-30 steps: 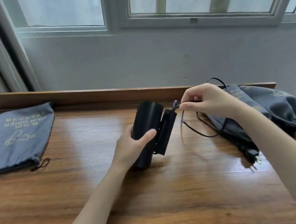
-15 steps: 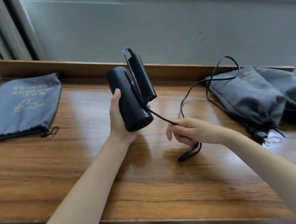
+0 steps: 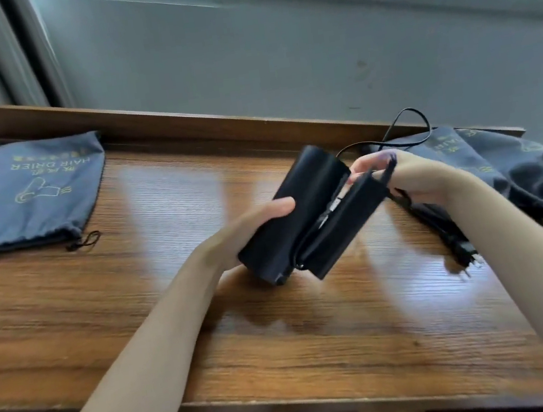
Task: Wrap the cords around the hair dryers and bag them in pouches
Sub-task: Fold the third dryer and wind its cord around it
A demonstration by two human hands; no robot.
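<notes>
The left hand [image 3: 252, 229], in the centre of the frame, gripped the barrel of the black hair dryer [image 3: 298, 209], with the thumb lying over its top side. The dryer was held slanted above the table [image 3: 138, 309], its handle folded against the barrel. To the right of it, the right hand [image 3: 414, 173] pinched the cord [image 3: 436, 225] close to the end of the handle (this part is a little blurred). The rest of the cord was loose: one loop rose behind the hand, and the other part ran down to the plug [image 3: 464, 254] at the right of the frame.

In my judgement the wrapping had only begun. To do it well, the left hand should keep the dryer firm while the right hand lays each turn tight beside the previous one, so that the bundle enters a pouch easily.

The flat pouch [image 3: 27, 196] at the upper left carried yellow print, upside down to the camera: "HAIR DRIER" and a dryer drawing; the small characters could not be read. The filled pouches [image 3: 507, 171] at the right showed only "AIR".
</notes>
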